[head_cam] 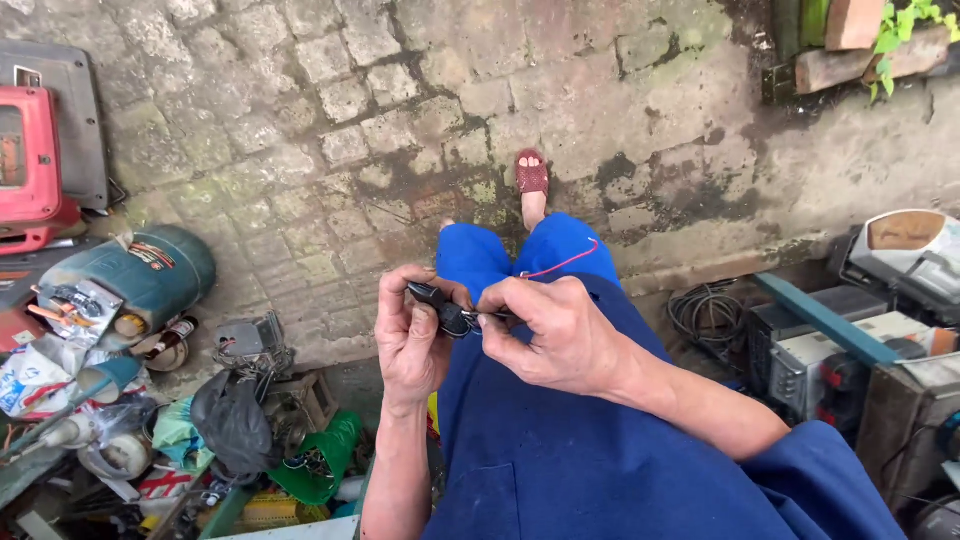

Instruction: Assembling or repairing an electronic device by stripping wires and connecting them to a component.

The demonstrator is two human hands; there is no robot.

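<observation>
My left hand (413, 335) is closed around a small black part (441, 308) held over my lap. My right hand (548, 332) pinches a thin metal piece (487, 317) against that part, fingertips meeting the left hand's. A thin red wire (566, 262) runs from behind my right hand across my blue trousers (560, 440). My foot in a red sandal (531, 176) rests on the stone paving ahead. What exactly the black part is stays partly hidden by my fingers.
At left sit a red machine (30, 165), a teal motor housing (150, 275), a black bag (232, 425) and mixed clutter. Grey metal boxes (820, 360), a coiled black cable (708, 312) and a white device (905, 250) stand at right. Mossy paving (330, 130) lies ahead.
</observation>
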